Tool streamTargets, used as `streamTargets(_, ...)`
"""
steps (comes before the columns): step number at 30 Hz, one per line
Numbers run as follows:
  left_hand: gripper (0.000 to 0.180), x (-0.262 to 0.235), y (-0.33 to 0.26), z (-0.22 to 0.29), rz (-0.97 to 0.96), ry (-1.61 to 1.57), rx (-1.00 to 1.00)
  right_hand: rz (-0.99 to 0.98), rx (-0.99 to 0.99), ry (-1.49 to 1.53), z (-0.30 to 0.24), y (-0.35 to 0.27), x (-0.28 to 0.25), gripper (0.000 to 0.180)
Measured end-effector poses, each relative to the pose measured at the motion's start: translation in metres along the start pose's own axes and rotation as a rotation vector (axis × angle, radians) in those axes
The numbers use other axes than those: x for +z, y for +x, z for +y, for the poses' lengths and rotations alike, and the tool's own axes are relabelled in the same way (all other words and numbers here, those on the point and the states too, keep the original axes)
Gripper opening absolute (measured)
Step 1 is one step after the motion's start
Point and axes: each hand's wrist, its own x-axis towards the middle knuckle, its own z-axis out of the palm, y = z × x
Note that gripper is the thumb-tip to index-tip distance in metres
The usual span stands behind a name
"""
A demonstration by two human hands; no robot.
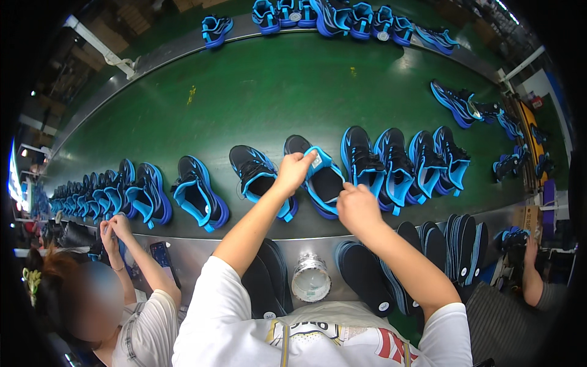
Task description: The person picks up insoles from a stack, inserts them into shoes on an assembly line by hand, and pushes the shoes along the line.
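Observation:
A black and blue sneaker (322,180) stands on the green conveyor belt in front of me, its opening facing me. My left hand (296,171) pinches the light-blue tongue of this sneaker, pulling it up, with a small white label showing beside the thumb. At the right side of the shoe's collar, my right hand (359,208) has its fingers curled against the edge. A dark insole surface shows inside the shoe. Just left of it sits another sneaker (251,168), partly hidden by my left forearm. Several matching sneakers (362,156) stand close together to the right.
Stacks of black insoles (367,272) lie on the metal ledge (312,248), around a whitish round pot (310,281). A long row of sneakers (147,192) extends left, near a co-worker's hands (116,229). More sneakers (333,18) line the far ledge. Another person's arm (532,275) shows at right.

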Motion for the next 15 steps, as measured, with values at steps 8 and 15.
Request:
streamTargets(8,0.045,0.003,-0.011,0.0,0.019,-0.044,0.055,-0.052,0.052,-0.001,-0.005,0.028,0.057,0.013)
streamTargets(15,0.051,-0.012,-0.016,0.006,0.029,0.211,0.149,-0.219,0.108,-0.014,-0.015,0.014,0.002,0.036)
